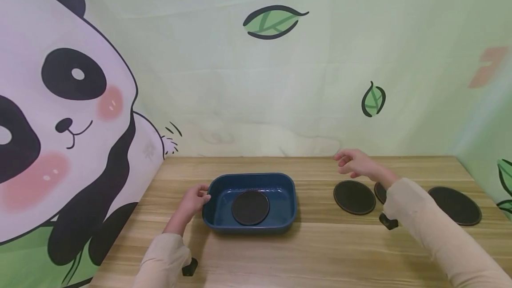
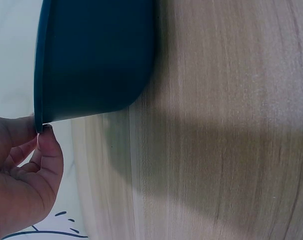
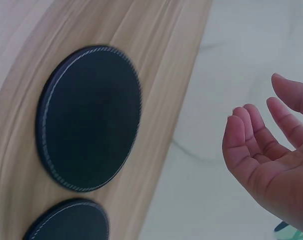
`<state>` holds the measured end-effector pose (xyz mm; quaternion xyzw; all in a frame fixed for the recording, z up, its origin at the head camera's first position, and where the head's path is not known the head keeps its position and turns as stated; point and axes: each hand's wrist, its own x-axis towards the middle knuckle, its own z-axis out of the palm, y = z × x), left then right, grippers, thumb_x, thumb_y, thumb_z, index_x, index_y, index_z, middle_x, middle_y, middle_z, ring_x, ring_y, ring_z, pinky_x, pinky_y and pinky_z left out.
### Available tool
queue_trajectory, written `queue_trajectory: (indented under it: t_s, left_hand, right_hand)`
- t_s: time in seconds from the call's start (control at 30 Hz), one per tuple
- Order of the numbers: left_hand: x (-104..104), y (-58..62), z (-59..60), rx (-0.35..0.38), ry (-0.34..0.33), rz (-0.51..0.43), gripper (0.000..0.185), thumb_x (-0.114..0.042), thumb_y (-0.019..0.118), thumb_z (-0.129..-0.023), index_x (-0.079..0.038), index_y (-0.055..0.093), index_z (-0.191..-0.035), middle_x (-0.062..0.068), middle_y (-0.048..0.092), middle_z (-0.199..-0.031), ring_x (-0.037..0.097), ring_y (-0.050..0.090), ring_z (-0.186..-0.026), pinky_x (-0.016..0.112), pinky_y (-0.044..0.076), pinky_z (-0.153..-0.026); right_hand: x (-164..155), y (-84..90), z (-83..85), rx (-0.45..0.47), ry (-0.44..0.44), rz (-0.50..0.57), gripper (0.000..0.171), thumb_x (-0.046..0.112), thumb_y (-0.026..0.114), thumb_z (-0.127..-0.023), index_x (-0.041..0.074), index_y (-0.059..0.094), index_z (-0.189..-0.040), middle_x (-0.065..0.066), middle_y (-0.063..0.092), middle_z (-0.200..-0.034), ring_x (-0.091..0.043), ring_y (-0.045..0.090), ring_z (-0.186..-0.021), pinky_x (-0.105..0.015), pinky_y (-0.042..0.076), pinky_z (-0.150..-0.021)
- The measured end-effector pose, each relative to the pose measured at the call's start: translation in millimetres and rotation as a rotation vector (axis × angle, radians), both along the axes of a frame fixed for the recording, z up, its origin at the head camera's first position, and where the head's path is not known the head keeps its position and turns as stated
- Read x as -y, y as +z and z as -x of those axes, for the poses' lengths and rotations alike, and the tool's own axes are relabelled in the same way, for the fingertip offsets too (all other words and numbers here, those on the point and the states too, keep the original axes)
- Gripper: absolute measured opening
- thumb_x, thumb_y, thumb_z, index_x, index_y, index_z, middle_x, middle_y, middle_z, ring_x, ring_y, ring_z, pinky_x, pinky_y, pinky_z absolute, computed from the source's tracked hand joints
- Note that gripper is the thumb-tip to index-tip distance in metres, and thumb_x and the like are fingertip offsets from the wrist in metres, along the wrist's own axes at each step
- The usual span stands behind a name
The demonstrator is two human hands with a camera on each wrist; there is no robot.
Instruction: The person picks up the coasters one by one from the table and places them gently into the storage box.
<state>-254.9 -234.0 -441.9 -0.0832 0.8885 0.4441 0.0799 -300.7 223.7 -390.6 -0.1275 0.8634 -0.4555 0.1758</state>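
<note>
Pinching the left rim of the blue tray (image 1: 289, 199) is the left hand (image 1: 194, 200) — in the left wrist view the thumb and fingers (image 2: 47, 150) are seen closed on the rim edge. The tray sits on the wooden table (image 1: 320, 252), approx. centre-left, w/ one dark round coaster (image 1: 250, 207) lying flat inside it. The right hand (image 1: 356, 163) is held above the table, back-right of the tray, holding nothing — fingers loosely spread and relaxed, palm seen in the right wrist view. Just below it a second coaster (image 1: 354, 197) lies flat on the table; a third (image 1: 380, 191) is partly hidden by the sleeve (image 1: 432, 230), and a fourth (image 1: 456, 205) lies further right, apart from the others.
</note>
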Motion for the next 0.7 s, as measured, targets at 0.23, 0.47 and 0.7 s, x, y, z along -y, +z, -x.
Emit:
queue_trajectory:
  t_s: [0.23, 0.47, 0.7]
  left_hand:
    - [-0.2, 0.4, -0.9, -0.003, -0.005, -0.007, 0.034, -0.002, 0.050, -0.087, 0.006, 0.044, -0.120, 0.028, 0.050, -0.108, 0.031, 0.054, -0.089, 0.040, 0.051, -0.075]
    - [0.5, -0.1, -0.5, 0.001, 0.000, -0.001, 0.034, -0.003, 0.050, -0.087, 0.005, 0.045, -0.120, 0.028, 0.050, -0.108, 0.029, 0.054, -0.089, 0.039, 0.051, -0.074]
    - [0.4, -0.2, -0.3, -0.012, -0.005, 0.007, 0.034, -0.003, 0.051, -0.087, 0.006, 0.045, -0.119, 0.028, 0.051, -0.107, 0.029, 0.054, -0.088, 0.038, 0.051, -0.072]
  right_hand:
    - [-18.3, -12.3, 1.1, 0.029, -0.033, 0.001, 0.043, 0.008, 0.053, -0.084, -0.007, 0.038, -0.122, -0.021, 0.047, -0.108, -0.022, 0.052, -0.092, -0.038, 0.048, -0.073]
    - [-31.0, -26.8, 0.6, 0.046, -0.050, -0.004, 0.043, 0.006, 0.051, -0.085, -0.011, 0.035, -0.122, -0.026, 0.045, -0.110, -0.022, 0.053, -0.091, -0.039, 0.048, -0.073]
    - [-39.5, -41.5, 2.5, 0.078, -0.071, -0.033, 0.047, 0.009, 0.051, -0.085, -0.011, 0.033, -0.124, -0.031, 0.043, -0.116, -0.023, 0.053, -0.092, -0.037, 0.048, -0.072]
